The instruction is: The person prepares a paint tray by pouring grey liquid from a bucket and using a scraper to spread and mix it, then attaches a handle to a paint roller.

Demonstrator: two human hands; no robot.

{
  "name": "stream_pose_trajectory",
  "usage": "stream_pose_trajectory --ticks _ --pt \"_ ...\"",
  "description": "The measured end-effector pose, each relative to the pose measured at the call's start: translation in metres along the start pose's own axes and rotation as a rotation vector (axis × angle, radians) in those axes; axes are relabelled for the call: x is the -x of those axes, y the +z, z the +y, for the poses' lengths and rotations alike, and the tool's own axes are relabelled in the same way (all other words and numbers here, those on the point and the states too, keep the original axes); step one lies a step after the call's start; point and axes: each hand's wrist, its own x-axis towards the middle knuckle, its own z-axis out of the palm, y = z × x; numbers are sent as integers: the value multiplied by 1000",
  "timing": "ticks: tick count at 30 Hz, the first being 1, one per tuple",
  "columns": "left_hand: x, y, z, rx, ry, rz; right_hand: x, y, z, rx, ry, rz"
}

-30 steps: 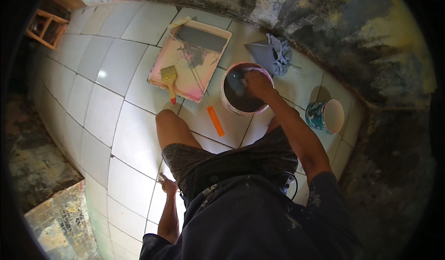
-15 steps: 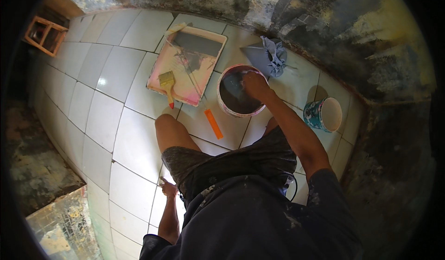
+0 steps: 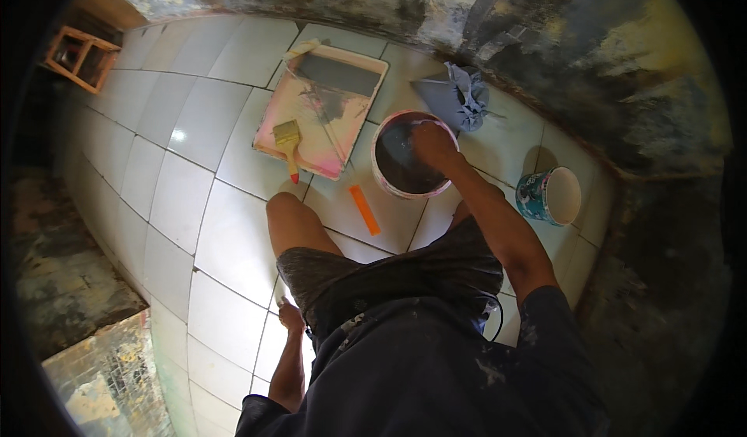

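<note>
My right hand reaches over the rim of a round bucket of dark grey, wet-looking mix; its fingertips are hidden inside. Low on the left, beside my hip, my left hand hangs with fingers curled around something pale I cannot make out. Left of the bucket lies a pink-stained paint tray with grey residue at its far end. A flat paintbrush with a red handle tip rests on the tray's near edge. Between tray and bucket, an orange handle on a thin rod lies on the floor.
A crumpled blue-grey bag stands behind the bucket. To the right is a teal, paint-splashed tub. Stained walls bound the white tile floor. A small orange-brown wooden frame stands far left.
The whole view has shifted slightly, so everything sits a little further right. My right hand stays in the bucket, and its wrist has turned slightly. The left hand hangs much as before.
</note>
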Motion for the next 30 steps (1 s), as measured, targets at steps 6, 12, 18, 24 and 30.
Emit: stream_pose_trajectory --ticks 6,12,18,24,30 --pt "-7 16 -4 -32 51 129 10 18 14 30 34 -79" --pt "-6 2 5 57 6 97 12 14 -7 -110 29 -198" --pt "-9 -2 6 45 39 104 2 15 10 73 37 32" --pt "-1 -17 9 59 33 97 19 18 9 5 51 -238" --pt "-4 -12 11 90 -3 83 6 25 14 -58 41 -6"
